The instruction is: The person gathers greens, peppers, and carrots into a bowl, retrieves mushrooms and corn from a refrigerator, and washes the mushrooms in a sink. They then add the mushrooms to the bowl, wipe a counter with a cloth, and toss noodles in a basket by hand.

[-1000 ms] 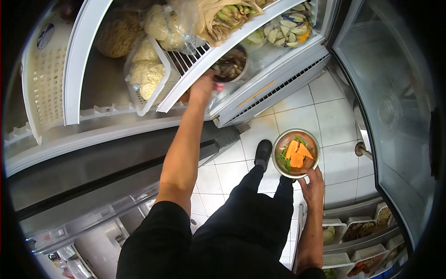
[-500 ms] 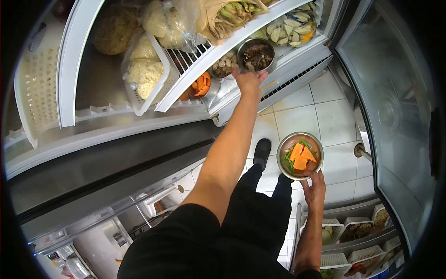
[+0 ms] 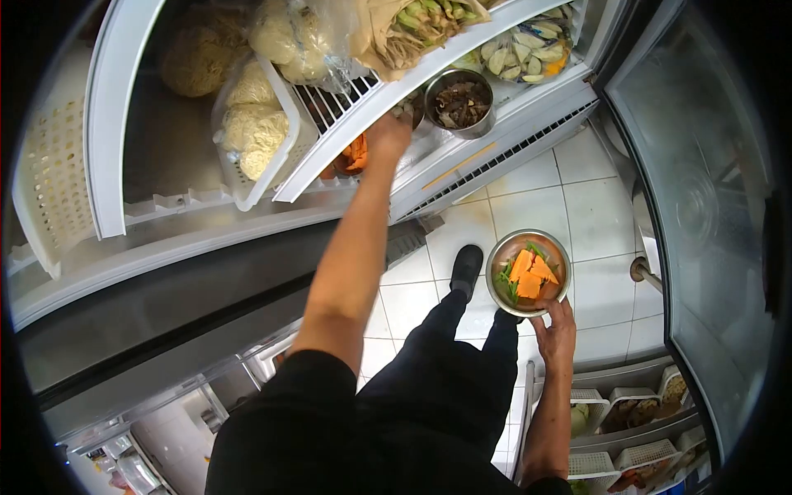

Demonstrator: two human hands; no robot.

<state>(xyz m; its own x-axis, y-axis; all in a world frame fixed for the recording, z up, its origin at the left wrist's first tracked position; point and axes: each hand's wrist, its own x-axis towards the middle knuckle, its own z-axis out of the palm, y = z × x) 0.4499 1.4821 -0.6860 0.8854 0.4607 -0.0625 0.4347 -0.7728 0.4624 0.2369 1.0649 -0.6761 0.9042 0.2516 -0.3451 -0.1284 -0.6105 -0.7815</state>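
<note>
Holding vegetable bowl's rim (image 3: 492, 254), right hand (image 3: 558, 330); left hand (image 3: 389, 134) apparently at mushrooms (image 3: 402, 108).

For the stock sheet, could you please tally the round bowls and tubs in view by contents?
Steel bowl of carrot slices and greens: 1
Brown-pieces tub: 1
Carrot-pieces tub, partly hidden: 1
Pale-slices tub, partly behind left hand: 1
Total: 4

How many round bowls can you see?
4. The held bowl is in the right hand. In the fridge: dark-food bowl, orange-food bowl, and a partly hidden bowl by the left hand. More may be hidden.
</note>
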